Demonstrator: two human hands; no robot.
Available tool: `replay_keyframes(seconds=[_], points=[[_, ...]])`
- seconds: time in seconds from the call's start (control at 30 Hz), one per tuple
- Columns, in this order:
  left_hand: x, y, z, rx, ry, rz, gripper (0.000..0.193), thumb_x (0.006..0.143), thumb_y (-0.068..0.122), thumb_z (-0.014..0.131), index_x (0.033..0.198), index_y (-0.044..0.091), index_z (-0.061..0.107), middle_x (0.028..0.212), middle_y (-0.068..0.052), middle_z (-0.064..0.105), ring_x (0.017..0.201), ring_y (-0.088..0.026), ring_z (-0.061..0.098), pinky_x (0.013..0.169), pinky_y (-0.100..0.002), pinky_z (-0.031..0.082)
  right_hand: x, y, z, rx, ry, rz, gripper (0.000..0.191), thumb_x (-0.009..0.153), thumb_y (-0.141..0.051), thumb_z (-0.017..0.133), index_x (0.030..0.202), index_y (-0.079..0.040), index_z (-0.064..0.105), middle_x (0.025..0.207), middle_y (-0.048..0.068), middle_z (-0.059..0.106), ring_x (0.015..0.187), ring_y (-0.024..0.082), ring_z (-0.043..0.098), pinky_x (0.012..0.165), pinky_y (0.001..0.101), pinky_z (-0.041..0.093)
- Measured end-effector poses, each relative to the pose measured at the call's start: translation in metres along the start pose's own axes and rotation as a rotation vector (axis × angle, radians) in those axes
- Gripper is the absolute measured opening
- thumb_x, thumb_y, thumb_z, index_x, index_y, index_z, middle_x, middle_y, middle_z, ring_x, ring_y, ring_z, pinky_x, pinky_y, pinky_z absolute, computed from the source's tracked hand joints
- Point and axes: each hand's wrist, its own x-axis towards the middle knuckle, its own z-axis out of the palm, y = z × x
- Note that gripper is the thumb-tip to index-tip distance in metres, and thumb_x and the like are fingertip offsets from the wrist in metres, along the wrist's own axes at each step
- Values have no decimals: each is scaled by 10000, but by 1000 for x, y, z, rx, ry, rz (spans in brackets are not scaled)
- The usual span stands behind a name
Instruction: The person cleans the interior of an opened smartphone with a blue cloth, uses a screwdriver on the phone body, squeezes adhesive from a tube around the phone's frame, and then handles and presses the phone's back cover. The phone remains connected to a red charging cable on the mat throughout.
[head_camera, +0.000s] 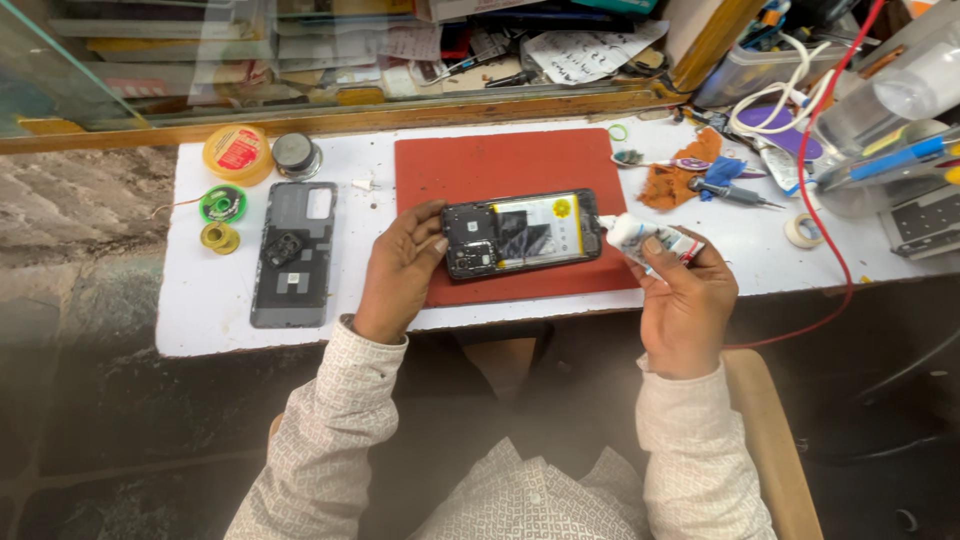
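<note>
two hands | opened phone, glue tube | back cover left

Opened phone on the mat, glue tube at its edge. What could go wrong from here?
1. The right hand holds the glue tube with its nozzle at the edge of the opened phone; too hard a squeeze could spill onto the exposed board.
2. Only the left hand steadies the phone on the red mat; it might slide.

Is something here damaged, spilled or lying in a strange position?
Nothing looks spilled. The black phone on the red mat lies open, insides exposed; its grey back cover lies apart on the white table.
</note>
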Motion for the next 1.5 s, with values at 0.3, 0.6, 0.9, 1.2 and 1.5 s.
replay_keyframes(seconds=[0.3, 0.6, 0.9, 1.2, 1.5], points=[[-3, 26, -8, 166, -107, 5, 772, 841, 5, 753, 1479, -103, 331, 1406, -199, 572, 1316, -228, 554, 1103, -316, 451, -3, 4, 1, 180, -99, 252, 210, 926, 50, 677, 1135, 26, 667, 1109, 173, 737, 1036, 294, 723, 988, 493, 583], [-2, 48, 13, 1050, 44, 113, 978, 631, 313, 945, 1444, 29, 483, 1406, -193, 598, 1303, -353, 560, 1097, -405, 454, 9, 9, 6, 191, -85, 231, 190, 938, 45, 661, 1124, 7, 668, 1103, 146, 734, 1050, 286, 718, 972, 478, 569], [32, 32, 11, 1263, 123, 144, 1043, 592, 471, 964, 1408, 2, 513, 1380, -287, 560, 1296, -418, 515, 1118, -469, 378, 40, 38, 25, 279, -47, 165, 203, 919, 73, 702, 1096, -23, 681, 1065, 97, 737, 1011, 231, 710, 924, 421, 557], [24, 22, 15, 1294, 158, 417, 956, 734, 403, 905, 1434, -83, 473, 1402, -274, 557, 1298, -428, 519, 1071, -525, 362, 46, 41, 15, 314, -136, 166, 187, 947, 68, 710, 1103, -26, 667, 1094, 94, 724, 1041, 226, 690, 994, 433, 538], [-44, 64, -66, 1289, 563, 285, 377, 870, 184, 818, 1189, 24, 695, 1249, -165, 659, 1177, -355, 605, 1022, -433, 476, 3, 7, -24, 378, -231, 158, 173, 970, 34, 724, 1128, -3, 663, 1101, 113, 720, 1113, 265, 689, 1194, 528, 472]])
